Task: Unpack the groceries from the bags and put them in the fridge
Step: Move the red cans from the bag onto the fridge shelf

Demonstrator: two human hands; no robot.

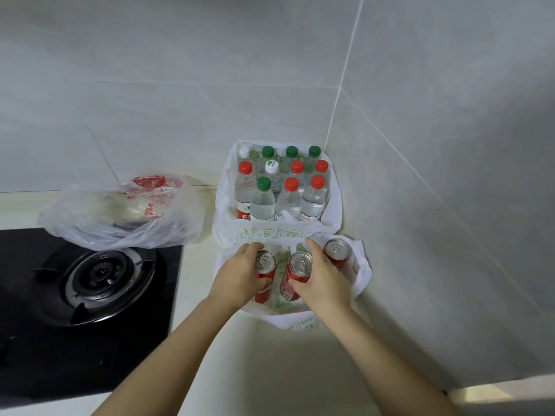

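Observation:
A white plastic bag [360,274] near the counter corner holds three red soda cans. My left hand [240,276] grips the left can [265,265] from its left side. My right hand [322,279] is wrapped round the middle can [297,271], thumb in front. The third can [338,252] stands upright just behind my right hand, untouched. Behind this bag a second white bag [333,211] is packed with several upright water bottles [288,196] with red, green and white caps.
A black gas hob [99,283] with a burner fills the left of the counter. A clear crumpled plastic bag [120,214] with red print lies at its far edge. Grey tiled walls close in at the back and right. Pale counter [270,364] lies below my arms.

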